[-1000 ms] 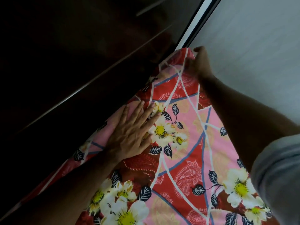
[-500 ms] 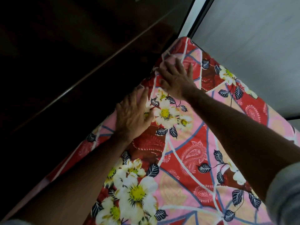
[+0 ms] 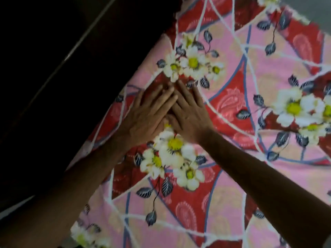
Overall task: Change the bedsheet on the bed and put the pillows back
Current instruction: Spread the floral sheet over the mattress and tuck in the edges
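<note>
A pink and red bedsheet [image 3: 241, 158] with white flowers and blue lines is spread over the bed and fills most of the view. My left hand [image 3: 148, 113] lies flat on the sheet near the bed's left edge, fingers straight. My right hand [image 3: 189, 113] lies flat beside it, fingers straight, with the fingertips of both hands meeting. Both palms press on the fabric. No pillow is in view.
A dark wooden panel [image 3: 71, 68] with a thin pale line runs along the bed's left side. A grey wall [image 3: 318, 13] shows at the top right corner beyond the sheet.
My right hand has left the far corner of the sheet and come back next to my left hand. Both hands now lie closer to me on the sheet.
</note>
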Available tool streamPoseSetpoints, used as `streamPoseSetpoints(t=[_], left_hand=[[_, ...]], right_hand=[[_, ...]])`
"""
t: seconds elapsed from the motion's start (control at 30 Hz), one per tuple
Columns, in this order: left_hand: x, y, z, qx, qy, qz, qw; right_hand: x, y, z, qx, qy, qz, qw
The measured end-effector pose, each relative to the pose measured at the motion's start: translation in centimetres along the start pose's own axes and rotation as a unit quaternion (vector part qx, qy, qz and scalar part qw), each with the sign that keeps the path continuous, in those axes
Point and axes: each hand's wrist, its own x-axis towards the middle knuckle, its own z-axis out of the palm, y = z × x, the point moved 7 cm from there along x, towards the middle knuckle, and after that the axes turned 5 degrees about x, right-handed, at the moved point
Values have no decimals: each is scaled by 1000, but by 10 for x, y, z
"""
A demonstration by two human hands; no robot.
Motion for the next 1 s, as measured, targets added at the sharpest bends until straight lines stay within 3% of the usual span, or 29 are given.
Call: streamPoseSetpoints(t=[0.13,0.2,0.3,0.4,0.5,0.63,0.7,0.77,0.8,0.9,0.93,1.0], left_hand=[[-107,33,5,-2,-31,22,999],[-155,36,5,6,-50,-17,999],[-225,24,7,6,-59,-145,988],[-292,6,13,-8,-39,-317,947],[-352,0,19,-100,14,-509,855],[-397,12,26,-300,80,-625,716],[-404,11,24,-365,88,-645,666],[-407,8,31,-402,90,-645,643],[-416,8,40,-432,97,-662,605],[-441,23,67,-554,121,-697,439],[-440,28,72,-590,117,-683,415],[-441,32,78,-628,114,-658,398]], right_hand=[[-80,-81,17,12,-44,-54,998],[-114,-123,25,29,-60,-77,995],[-159,-191,43,38,-97,-133,986],[-190,-250,57,52,-117,-179,975],[-209,-291,67,42,-141,-211,966],[-236,-328,79,6,-175,-240,955],[-244,-341,85,-45,-183,-257,948],[-247,-346,87,-82,-184,-261,944],[-248,-350,88,-92,-178,-271,942],[-253,-353,89,-90,-149,-280,944],[-253,-352,84,-71,-124,-266,953],[-253,-355,77,-28,-85,-220,972]])
